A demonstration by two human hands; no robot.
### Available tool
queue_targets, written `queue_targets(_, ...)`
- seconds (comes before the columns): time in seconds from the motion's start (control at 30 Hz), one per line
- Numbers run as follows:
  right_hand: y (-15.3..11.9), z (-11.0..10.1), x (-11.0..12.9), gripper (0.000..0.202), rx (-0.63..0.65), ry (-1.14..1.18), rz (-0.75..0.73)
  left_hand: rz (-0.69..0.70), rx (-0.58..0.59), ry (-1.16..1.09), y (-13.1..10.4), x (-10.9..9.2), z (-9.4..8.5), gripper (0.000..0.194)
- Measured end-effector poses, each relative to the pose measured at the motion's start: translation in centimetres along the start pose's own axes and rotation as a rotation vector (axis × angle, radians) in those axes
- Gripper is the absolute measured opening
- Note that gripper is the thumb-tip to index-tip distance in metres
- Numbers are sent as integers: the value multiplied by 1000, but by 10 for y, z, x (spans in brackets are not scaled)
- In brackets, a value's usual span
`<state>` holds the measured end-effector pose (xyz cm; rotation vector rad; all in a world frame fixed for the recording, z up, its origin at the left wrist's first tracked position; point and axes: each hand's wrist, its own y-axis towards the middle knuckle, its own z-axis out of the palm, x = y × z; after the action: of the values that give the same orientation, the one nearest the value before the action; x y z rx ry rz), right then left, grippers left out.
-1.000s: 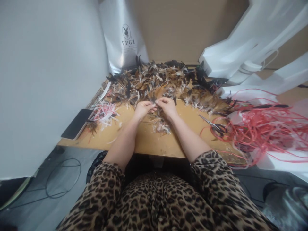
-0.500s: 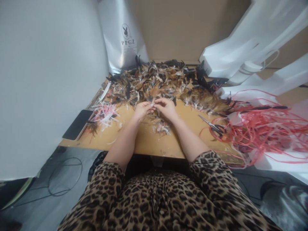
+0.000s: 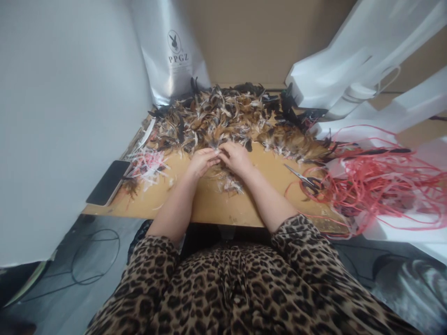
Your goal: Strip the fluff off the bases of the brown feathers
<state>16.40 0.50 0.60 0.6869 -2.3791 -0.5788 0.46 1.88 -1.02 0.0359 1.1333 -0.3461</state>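
Observation:
Over the middle of the table, my left hand (image 3: 203, 161) and my right hand (image 3: 236, 157) meet at the fingertips. Both pinch the pale base of a small bunch of feathers (image 3: 219, 134), whose brown tips fan away from me. Fingers partly cover the base. Just beyond lies a wide heap of brown and black feathers (image 3: 226, 109). Below my hands, feather scraps (image 3: 231, 184) with white fluff rest on the tabletop (image 3: 223, 209). Open-bladed scissors (image 3: 307, 180) with dark handles lie to the right of my right hand.
A tangle of pink-red plastic strips (image 3: 384, 186) spreads at the right edge. Short pink and white strips (image 3: 150, 164) lie on the left, by a dark-screened phone (image 3: 109, 183). A silver bag (image 3: 178, 70) stands behind, and a white panel (image 3: 70, 116) rises on the left.
The whole view has shifted slightly, so things sit a little further left. My hands stay together at the feather bunch, with my right fingers curled a bit closer over its base.

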Motion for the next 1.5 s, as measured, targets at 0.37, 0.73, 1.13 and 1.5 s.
queue_targets(0.37, 9, -5, -5, 22, 27, 743, 402, 100, -42, 269, 3, 2, 5, 28)
queue_targets(0.73, 9, 7, -2, 33, -111, 693, 556, 114, -20, 361, 0, 1, 9, 17)
queue_targets(1.13, 3, -10, -1, 19, 305, -14, 531, 146, -148, 185, 3, -5, 0, 25)
queue_targets(1.5, 9, -38, 3, 8, 297, 431, 649, 134, -131, 90, 2, -4, 5, 23)
